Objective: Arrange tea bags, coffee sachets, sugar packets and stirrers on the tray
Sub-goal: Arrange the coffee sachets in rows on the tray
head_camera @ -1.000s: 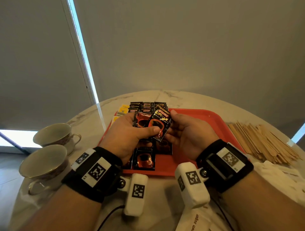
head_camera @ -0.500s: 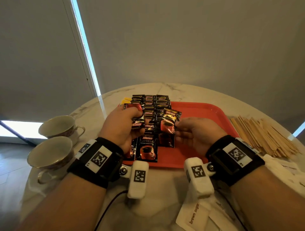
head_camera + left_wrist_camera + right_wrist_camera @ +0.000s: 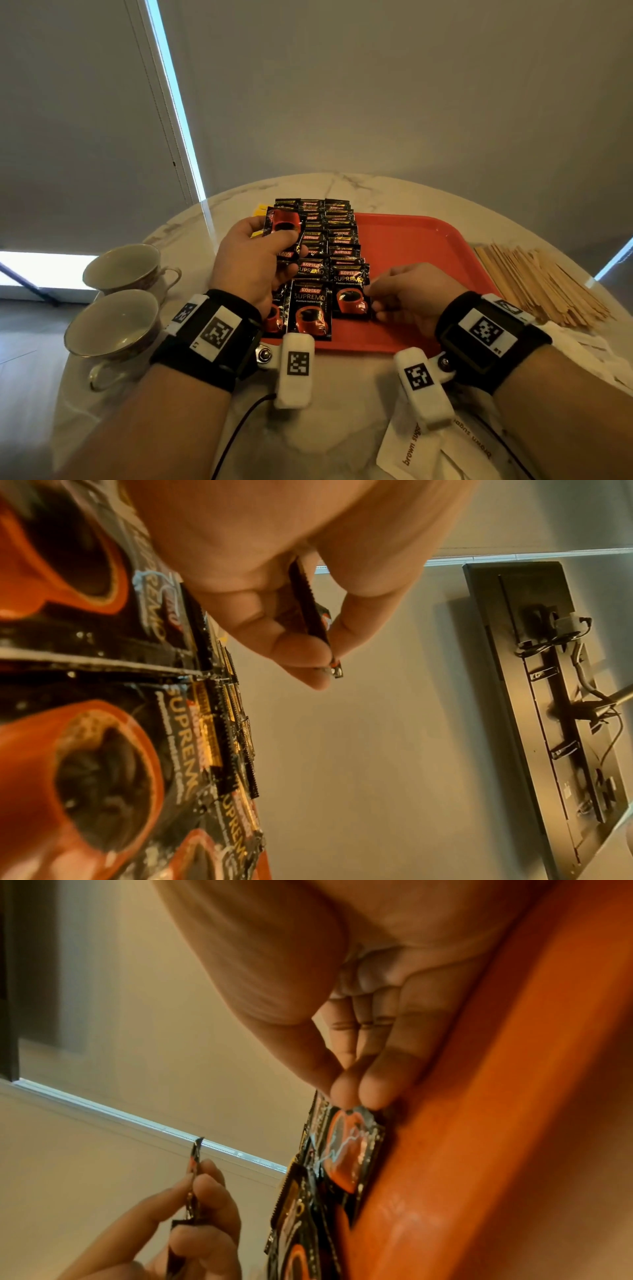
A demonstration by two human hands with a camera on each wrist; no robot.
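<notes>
A red tray (image 3: 428,240) lies on the marble table, its left part covered by overlapping rows of black coffee sachets (image 3: 337,240). My left hand (image 3: 279,240) hovers over the tray's left side and grips a small stack of sachets (image 3: 283,222); the left wrist view shows that stack (image 3: 310,610) edge-on, pinched between thumb and fingers (image 3: 308,653). My right hand (image 3: 371,296) is low on the tray. Its fingertips (image 3: 346,1091) pinch the right edge of one sachet (image 3: 349,294) lying flat at the near end of the right-hand row (image 3: 346,1150).
Wooden stirrers (image 3: 537,284) are heaped on the table right of the tray. White brown sugar packets (image 3: 414,448) lie near the front edge. Two teacups (image 3: 116,322) stand at the left. Yellow tea bags (image 3: 260,209) peek out behind my left hand.
My right hand took one sachet from the left hand's stack and lowered it onto the tray at the near end of the right row. The left hand drew back to the left with the rest.
</notes>
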